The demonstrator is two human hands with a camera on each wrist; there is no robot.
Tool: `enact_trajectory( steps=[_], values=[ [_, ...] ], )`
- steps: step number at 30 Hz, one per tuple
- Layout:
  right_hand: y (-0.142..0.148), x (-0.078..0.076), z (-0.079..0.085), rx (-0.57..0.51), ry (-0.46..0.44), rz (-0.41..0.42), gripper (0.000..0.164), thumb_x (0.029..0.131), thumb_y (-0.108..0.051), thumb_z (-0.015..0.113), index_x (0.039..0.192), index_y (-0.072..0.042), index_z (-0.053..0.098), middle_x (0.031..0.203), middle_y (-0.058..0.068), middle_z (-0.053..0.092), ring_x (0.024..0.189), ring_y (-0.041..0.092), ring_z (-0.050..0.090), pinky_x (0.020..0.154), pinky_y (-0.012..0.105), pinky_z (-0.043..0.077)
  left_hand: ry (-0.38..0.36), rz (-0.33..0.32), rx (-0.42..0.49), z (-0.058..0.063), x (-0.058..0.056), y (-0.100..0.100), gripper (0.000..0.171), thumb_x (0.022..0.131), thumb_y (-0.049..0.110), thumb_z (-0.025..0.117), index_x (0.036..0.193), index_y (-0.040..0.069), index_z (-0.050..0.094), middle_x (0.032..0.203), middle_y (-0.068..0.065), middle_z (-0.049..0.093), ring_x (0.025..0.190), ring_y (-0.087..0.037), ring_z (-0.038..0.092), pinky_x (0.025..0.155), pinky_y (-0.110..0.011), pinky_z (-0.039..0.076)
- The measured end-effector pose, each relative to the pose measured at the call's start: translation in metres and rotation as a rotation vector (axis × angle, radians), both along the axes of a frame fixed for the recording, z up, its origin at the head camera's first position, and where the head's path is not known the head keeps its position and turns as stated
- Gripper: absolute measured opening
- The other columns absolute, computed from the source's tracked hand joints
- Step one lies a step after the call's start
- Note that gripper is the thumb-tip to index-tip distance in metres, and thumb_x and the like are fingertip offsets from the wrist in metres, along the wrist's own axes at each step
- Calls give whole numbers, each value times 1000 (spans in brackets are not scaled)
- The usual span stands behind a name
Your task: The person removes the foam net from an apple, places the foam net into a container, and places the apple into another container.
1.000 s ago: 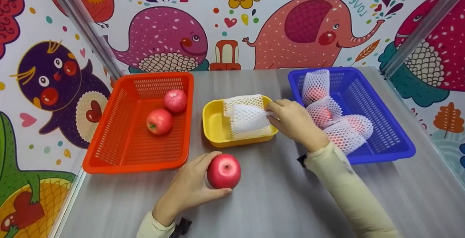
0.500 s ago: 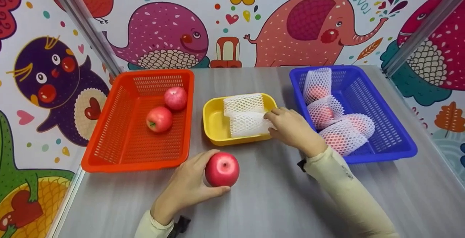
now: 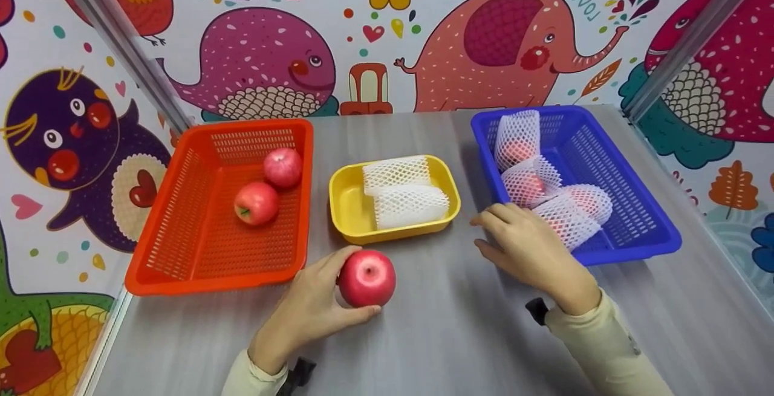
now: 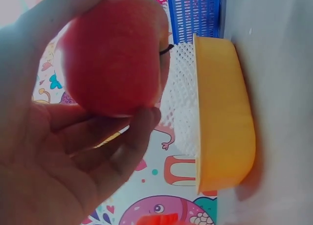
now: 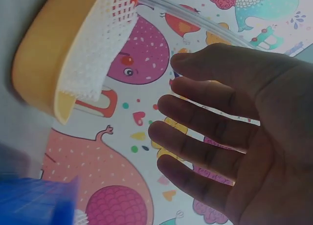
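My left hand [image 3: 311, 305] grips a red apple [image 3: 367, 279] between thumb and fingers, in front of the yellow tray [image 3: 363, 236]. The left wrist view shows the apple [image 4: 115, 56] with its dark stem facing the tray side. Two white foam nets [image 3: 396, 175] lie in the tray, one behind the other. To the right of the tray my right hand [image 3: 532, 251] hovers, holding nothing. Its fingers are spread and relaxed in the right wrist view, apart from the tray [image 5: 41, 54].
An orange basket [image 3: 217, 284] on the left contains two bare apples [image 3: 257, 204]. On the right stands a blue basket [image 3: 635, 184] with several net-covered apples [image 3: 523, 184]. A cartoon-printed wall [image 3: 266, 63] closes the back of the grey table [image 3: 435, 335].
My right hand has let go of a foam net in the yellow tray and drawn back to the right, towards me. The left hand still holds the apple in nearly the same place.
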State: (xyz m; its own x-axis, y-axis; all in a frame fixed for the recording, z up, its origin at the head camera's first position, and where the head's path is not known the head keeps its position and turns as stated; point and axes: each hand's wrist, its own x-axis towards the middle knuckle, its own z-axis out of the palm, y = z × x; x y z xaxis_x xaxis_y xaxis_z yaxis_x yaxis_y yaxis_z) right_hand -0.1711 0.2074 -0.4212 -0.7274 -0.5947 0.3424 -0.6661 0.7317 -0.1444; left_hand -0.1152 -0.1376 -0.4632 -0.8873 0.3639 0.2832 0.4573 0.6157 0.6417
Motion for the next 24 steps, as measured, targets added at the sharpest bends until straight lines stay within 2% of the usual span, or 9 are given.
enact_trajectory(
  steps=[3,7,11,14,17,20,24],
  values=[
    [4,1,-7,-5,19,-2,29,80,-15,85,105,-9,71,96,3,67,85,21,62,74,37,55,41,36,-21,11,-3,-7,78,69,43,90,132,10,57,118,0,65,102,-12,62,86,-35,54],
    [6,3,-11,-15,30,-7,29,78,-15,86,102,-9,72,94,3,67,84,21,63,72,37,55,78,105,-78,37,-17,-27,79,70,40,91,132,7,57,118,-6,65,104,-19,62,88,-40,54],
    [7,4,-14,-54,57,-7,27,77,-14,87,99,-10,72,92,2,67,82,20,62,69,36,55,37,198,-114,67,-41,-53,84,73,42,89,140,8,51,126,-10,61,110,-27,58,88,-51,54],
    [7,5,-17,-93,85,12,25,77,-14,86,96,-11,72,90,1,67,80,19,62,68,35,54,-6,262,-142,80,-64,-75,84,77,45,85,143,8,48,129,-13,58,111,-32,55,87,-56,52],
    [6,6,-20,-113,100,39,25,77,-16,86,96,-11,71,89,1,67,79,19,61,66,35,54,-55,326,-169,85,-90,-97,85,78,54,81,140,5,49,127,-17,59,111,-36,56,89,-59,51],
    [6,8,-23,-115,101,55,25,78,-18,85,97,-12,71,89,0,66,77,17,61,65,35,53,-126,402,-222,84,-118,-119,98,75,69,74,141,2,45,126,-22,58,109,-40,57,91,-62,48],
    [7,11,-26,-114,100,51,26,78,-20,86,97,-13,71,89,-1,66,77,17,60,64,35,53,-189,477,-280,72,-156,-148,114,72,77,69,142,-8,39,125,-32,55,109,-47,56,94,-64,44]
  ],
)
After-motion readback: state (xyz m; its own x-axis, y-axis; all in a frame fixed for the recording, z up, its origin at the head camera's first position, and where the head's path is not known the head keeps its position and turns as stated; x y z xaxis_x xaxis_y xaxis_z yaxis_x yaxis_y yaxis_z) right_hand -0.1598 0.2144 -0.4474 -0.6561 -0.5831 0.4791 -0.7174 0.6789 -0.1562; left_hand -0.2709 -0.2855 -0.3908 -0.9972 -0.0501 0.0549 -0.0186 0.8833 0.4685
